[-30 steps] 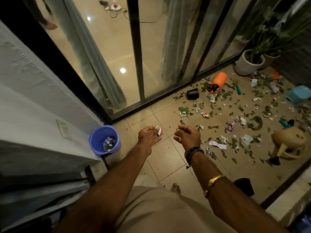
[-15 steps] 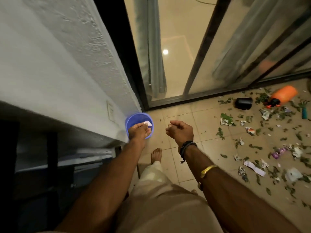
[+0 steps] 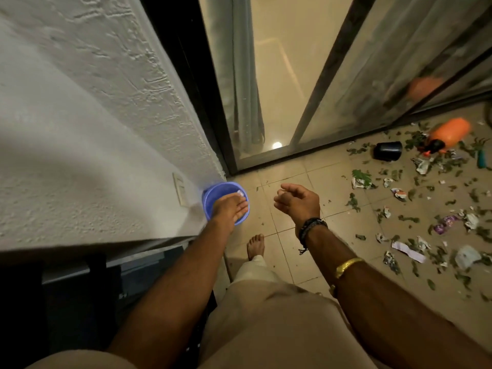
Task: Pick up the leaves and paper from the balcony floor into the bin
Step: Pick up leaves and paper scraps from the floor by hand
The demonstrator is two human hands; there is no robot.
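Head: left hand covers bin; paper grip unclear.

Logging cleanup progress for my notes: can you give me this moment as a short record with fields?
bin: blue bin on the floor against the white wall
left: left hand over the bin, white paper scrap at its fingertips, grip unclear
right: right hand right of the bin, fingers curled, contents unclear
floor: leaves and a paper strip among litter scattered to the right
other: orange bottle, black cup near the glass door
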